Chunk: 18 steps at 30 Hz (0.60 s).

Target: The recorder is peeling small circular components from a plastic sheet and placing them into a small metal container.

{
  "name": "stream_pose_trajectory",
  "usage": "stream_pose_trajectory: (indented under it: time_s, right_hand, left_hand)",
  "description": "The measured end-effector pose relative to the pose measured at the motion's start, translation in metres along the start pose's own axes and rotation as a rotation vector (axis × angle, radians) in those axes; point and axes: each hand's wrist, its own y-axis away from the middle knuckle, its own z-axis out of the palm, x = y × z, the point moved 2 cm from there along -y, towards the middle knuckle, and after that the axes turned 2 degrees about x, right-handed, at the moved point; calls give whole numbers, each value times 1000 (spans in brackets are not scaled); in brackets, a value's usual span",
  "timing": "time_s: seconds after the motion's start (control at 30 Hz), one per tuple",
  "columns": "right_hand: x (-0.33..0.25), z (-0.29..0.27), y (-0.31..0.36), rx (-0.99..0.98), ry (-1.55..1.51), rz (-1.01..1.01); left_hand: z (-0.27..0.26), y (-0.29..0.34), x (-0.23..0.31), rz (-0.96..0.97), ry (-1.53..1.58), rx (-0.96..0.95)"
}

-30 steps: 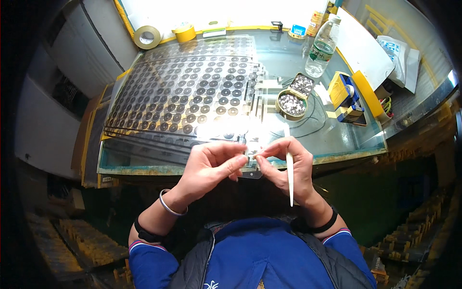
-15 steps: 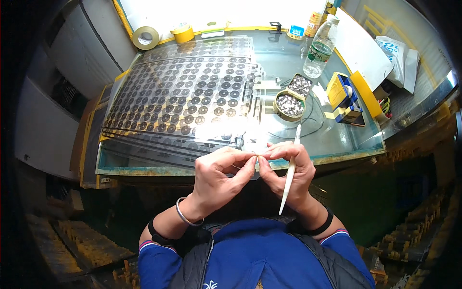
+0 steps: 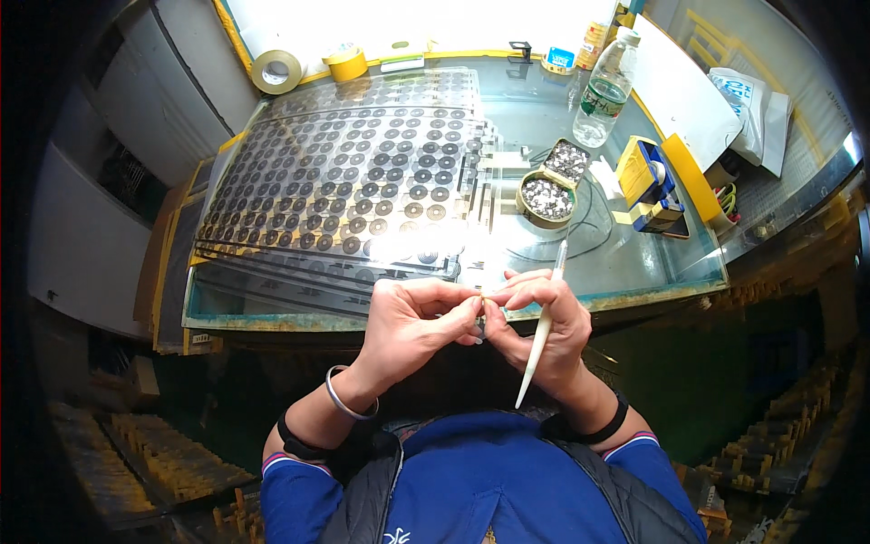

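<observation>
My left hand (image 3: 403,331) and my right hand (image 3: 557,326) meet fingertip to fingertip just beyond the table's near edge. Both are closed in a pinch around something tiny and yellowish, too small to name. A slim white-handled tool (image 3: 536,355), like a fine brush, lies across my right hand, held by the fingers. Its thin end points away toward a round tin (image 3: 545,220) of small dark and silvery pieces, while its tapered end slants down toward me. Clear sheets printed with dark ringed discs (image 3: 362,145) cover the glass table left of the tin.
A water bottle (image 3: 600,104) stands at the far right of the glass tabletop (image 3: 648,263), behind a blue and yellow tape dispenser (image 3: 654,186). A thin dark cable (image 3: 598,245) curls beside the tin. Tape rolls (image 3: 276,72) sit along the back edge.
The tool's tapered end has swung slightly left. My fingers have shifted a little around the tiny thing, with the hands still together.
</observation>
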Motion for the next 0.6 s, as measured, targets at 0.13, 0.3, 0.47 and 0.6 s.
stream_pose_trajectory:
  time_s: [0.13, 0.3, 0.47, 0.6]
  right_hand:
    - [-3, 1, -1, -6, 5, -1]
    - [-2, 1, 0, 7, -19, -2]
    - [-2, 0, 2, -40, -59, 5]
    - [-1, 0, 2, -45, -88, 35]
  left_hand:
    - [-1, 0, -2, -18, 20, -1]
    - [-1, 0, 0, -65, 95, -14]
    - [-1, -1, 1, -113, 151, -20]
    - [-1, -1, 0, -122, 163, -4]
